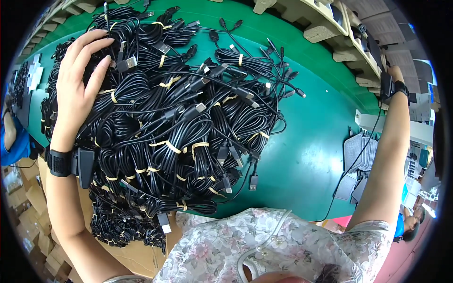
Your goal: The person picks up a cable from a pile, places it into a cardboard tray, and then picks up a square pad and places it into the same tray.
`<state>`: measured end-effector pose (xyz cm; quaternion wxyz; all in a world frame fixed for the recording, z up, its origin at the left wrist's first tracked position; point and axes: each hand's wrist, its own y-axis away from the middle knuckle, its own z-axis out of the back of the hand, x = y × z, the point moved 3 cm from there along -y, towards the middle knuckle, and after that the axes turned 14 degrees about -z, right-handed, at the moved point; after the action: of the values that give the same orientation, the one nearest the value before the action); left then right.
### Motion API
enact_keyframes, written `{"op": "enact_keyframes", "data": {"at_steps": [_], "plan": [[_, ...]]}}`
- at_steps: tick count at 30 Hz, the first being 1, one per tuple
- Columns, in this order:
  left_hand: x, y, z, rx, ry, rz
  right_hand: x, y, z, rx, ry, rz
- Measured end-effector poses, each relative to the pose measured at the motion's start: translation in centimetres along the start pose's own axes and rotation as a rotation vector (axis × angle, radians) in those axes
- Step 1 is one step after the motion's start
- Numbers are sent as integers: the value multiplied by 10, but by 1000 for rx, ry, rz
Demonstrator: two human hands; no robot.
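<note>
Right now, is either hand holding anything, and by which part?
Your left hand is at the banded black USB cables, but whether its fingers grip any can't be told. Your right hand is mostly hidden, so I can't tell.

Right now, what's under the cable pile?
Green table, visible to the right of the cable pile. Directly beneath, the surface is covered by the coils; anything else there can't be seen.

The right hand (395, 73) shows too small to tell what it holds. Whether the left hand (73, 87) grips a cable is unclear; the cable pile (188, 137) hides its own lower layers. The lower edge cuts off the floral top (264, 236).
</note>
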<state>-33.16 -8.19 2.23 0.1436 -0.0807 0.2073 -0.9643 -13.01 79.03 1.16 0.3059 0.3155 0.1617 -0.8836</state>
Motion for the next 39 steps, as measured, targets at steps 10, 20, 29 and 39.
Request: {"op": "enact_keyframes", "data": {"at_steps": [10, 20, 29, 39], "plan": [[3, 11, 1, -23, -27, 45, 58, 93, 79, -68, -43, -272], [6, 8, -4, -127, -24, -28, 255, 350, 308, -554, -1045, 572], [-39, -16, 36, -535, 158, 61, 307, 380, 322, -81, -1151, 690], [-216, -79, -9, 166, 1736, -81, 201, 461, 362, 729, -2401, 1114]]}}
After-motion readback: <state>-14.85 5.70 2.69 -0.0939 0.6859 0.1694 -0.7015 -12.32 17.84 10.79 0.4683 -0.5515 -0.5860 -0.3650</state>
